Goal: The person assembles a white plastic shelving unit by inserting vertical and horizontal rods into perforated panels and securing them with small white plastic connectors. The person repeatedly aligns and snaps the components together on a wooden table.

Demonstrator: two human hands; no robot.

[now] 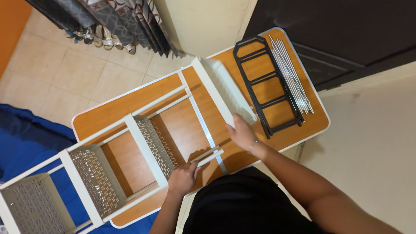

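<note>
A white metal shelf rack (pixel 108 156) lies on its side across an orange wood-grain folding table (pixel 281 130). Its perforated trays sit between white rails. My left hand (pixel 182 177) grips the near pair of rails at their free end. My right hand (pixel 242 132) holds the near end of a loose white perforated tray (pixel 223 89), which is tilted and reaches toward the far table edge, close to the far rails' ends.
A black plastic ladder-shaped frame (pixel 266 86) and a bundle of thin metal rods (pixel 290 73) lie at the table's right end. Blue fabric (pixel 26 138) covers the floor at left. Patterned curtains (pixel 117 21) hang at the top; a dark cabinet (pixel 338 30) stands top right.
</note>
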